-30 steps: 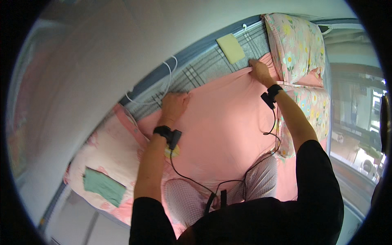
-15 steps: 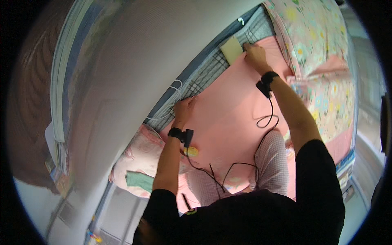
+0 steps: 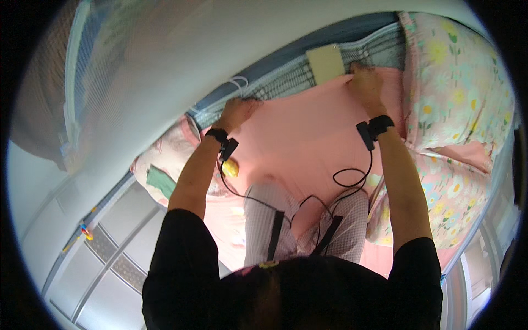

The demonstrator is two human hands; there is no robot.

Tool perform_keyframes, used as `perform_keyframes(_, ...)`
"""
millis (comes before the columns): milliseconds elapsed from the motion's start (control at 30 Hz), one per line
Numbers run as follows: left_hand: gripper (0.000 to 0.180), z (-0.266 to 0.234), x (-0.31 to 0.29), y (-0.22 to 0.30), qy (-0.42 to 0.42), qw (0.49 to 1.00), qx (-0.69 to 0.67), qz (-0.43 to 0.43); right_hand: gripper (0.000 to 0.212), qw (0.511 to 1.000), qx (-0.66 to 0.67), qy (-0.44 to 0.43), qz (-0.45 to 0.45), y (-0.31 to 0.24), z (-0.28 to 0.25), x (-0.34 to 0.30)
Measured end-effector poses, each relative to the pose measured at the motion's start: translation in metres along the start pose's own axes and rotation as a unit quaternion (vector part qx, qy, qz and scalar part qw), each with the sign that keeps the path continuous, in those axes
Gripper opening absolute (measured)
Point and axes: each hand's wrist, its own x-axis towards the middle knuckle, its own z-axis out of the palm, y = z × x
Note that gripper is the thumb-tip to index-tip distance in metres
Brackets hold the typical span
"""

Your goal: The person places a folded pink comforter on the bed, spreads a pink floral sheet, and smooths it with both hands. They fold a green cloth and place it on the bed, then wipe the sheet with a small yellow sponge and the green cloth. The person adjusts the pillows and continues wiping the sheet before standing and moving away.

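Pink fabric bed sheet [image 3: 308,129], far edge gripped by two hands.
Left hand [image 3: 237,112] and right hand [image 3: 367,87] each have fingers closed on the sheet, which partly covers a grey plaid mattress cover [image 3: 286,82]. Around it: one flat pale-yellow rectangular object [image 3: 325,63] at the far edge near the right hand; two floral-print pillows [image 3: 462,82] at right; one green cloth [image 3: 160,181] on pale pink patterned bedding [image 3: 179,146] at left. Obstructing the near part: two legs in checked trousers [image 3: 352,225], two thin black cables [image 3: 370,163].
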Motion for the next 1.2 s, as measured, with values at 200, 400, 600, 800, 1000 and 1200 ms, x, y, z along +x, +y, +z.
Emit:
perform_keyframes(200,0.029,-0.006,-0.012,0.014,0.042,0.997,-0.038,-0.051,0.037,0.973,0.164,0.151,-0.06,-0.01,-0.006,-0.036)
perform_keyframes(400,0.023,-0.041,-0.069,0.013,0.108,0.982,-0.152,-0.043,0.071,0.953,0.081,0.244,-0.163,-0.057,0.002,-0.157)
perform_keyframes(600,0.043,-0.046,-0.217,0.053,0.094,0.963,-0.243,-0.076,0.065,0.958,-0.062,0.129,-0.249,-0.1,0.01,-0.167)
perform_keyframes(800,0.042,0.007,-0.233,0.093,0.117,0.984,-0.115,-0.066,0.055,0.984,-0.041,0.172,0.037,-0.11,0.0,-0.038)
perform_keyframes(1000,0.038,0.018,-0.172,0.071,0.169,0.951,-0.215,-0.147,0.079,0.978,-0.12,0.158,0.063,-0.112,-0.002,-0.019)
perform_keyframes(1200,0.041,-0.011,-0.113,0.0,0.196,0.921,-0.213,-0.262,0.07,0.919,-0.224,0.287,-0.148,-0.103,-0.054,-0.042)
